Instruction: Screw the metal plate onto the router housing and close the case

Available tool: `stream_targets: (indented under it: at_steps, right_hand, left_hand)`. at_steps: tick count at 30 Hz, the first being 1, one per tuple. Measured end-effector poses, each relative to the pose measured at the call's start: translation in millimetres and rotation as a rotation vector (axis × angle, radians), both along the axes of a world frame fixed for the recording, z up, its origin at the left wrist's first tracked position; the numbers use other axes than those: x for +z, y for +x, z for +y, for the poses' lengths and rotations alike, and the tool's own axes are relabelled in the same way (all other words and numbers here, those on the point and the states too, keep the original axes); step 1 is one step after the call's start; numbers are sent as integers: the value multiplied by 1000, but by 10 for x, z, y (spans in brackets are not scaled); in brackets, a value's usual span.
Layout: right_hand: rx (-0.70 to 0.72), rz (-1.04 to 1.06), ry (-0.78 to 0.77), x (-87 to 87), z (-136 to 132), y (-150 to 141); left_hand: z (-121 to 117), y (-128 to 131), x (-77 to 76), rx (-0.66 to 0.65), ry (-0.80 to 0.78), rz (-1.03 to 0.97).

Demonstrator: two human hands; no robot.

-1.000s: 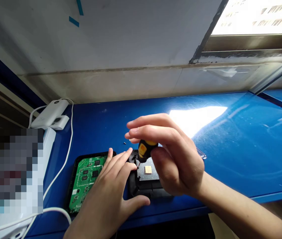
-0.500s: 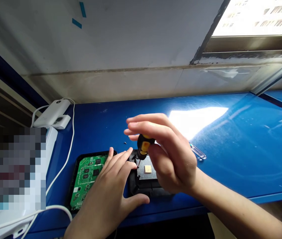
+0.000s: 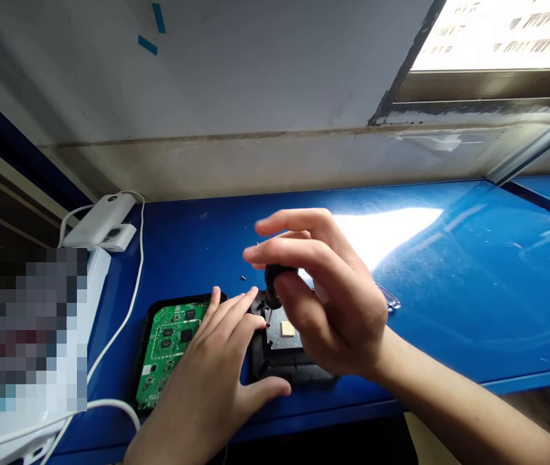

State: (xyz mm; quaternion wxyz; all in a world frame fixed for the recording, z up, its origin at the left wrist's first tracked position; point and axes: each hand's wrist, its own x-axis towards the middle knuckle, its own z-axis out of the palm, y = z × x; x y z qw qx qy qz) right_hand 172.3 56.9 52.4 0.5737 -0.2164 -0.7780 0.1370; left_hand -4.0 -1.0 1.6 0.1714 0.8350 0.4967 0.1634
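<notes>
My left hand (image 3: pixel 216 368) lies flat with fingers stretched out on an opened black device (image 3: pixel 275 371), steadying it. A green circuit board (image 3: pixel 168 345) shows at the device's left. A grey metal plate with a small tan pad (image 3: pixel 287 329) shows at its middle. My right hand (image 3: pixel 333 303) pinches the dark handle of a small screwdriver (image 3: pixel 273 284), which stands upright with its tip at the plate's left corner. The upper fingers of that hand are stretched out above the handle.
The device lies near the front edge of a glossy blue bench (image 3: pixel 449 284). A white power bank (image 3: pixel 100 219) with a white cable (image 3: pixel 124 323) sits at the back left. A tiny screw (image 3: pixel 243 278) lies behind the device. A clear plastic piece (image 3: pixel 387 296) lies by my right hand.
My right hand has turned the screwdriver; the yellow patch on its handle, visible before, now faces away. The left hand has stayed in place.
</notes>
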Motion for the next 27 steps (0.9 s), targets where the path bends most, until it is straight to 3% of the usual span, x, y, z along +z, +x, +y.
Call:
stream_targets:
  at_steps: [4, 11, 14, 21, 27]
  right_hand:
    - [94, -8, -59, -2, -3, 15]
    - [-40, 13, 63, -36, 64, -16]
    - [-19, 16, 110, -51, 59, -13]
    - [166, -22, -84, -17, -14, 37]
    - [19, 13, 45, -44, 47, 6]
  left_hand:
    - [5, -2, -7, -20, -6, 20]
    - [15, 51, 96, 15, -14, -38]
    - [-3, 52, 97, 10, -8, -42]
    - [-11, -11, -19, -17, 57, -9]
    - [13, 18, 39, -8, 21, -2]
